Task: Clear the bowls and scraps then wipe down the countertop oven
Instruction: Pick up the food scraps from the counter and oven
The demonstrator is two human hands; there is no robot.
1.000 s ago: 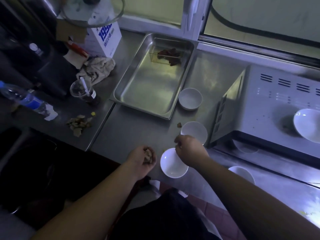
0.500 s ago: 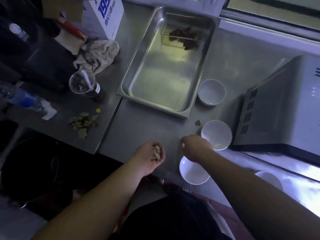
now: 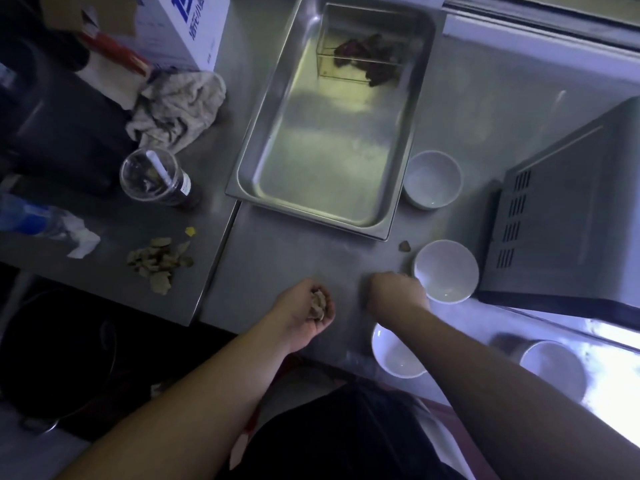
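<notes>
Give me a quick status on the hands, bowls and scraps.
Left hand cupped around scraps. Right hand closed on the counter beside the middle bowl. Scrap pile uncollected. Nothing blocking.

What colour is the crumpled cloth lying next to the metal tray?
The cloth is off-white to beige, with greyish patches; the head view shows it.

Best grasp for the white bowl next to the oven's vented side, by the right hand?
Pinch the rim of the white bowl on its left arc, from above. It sits upright and looks empty; the oven crowds its right side, while the right hand is already at the left edge.
</notes>
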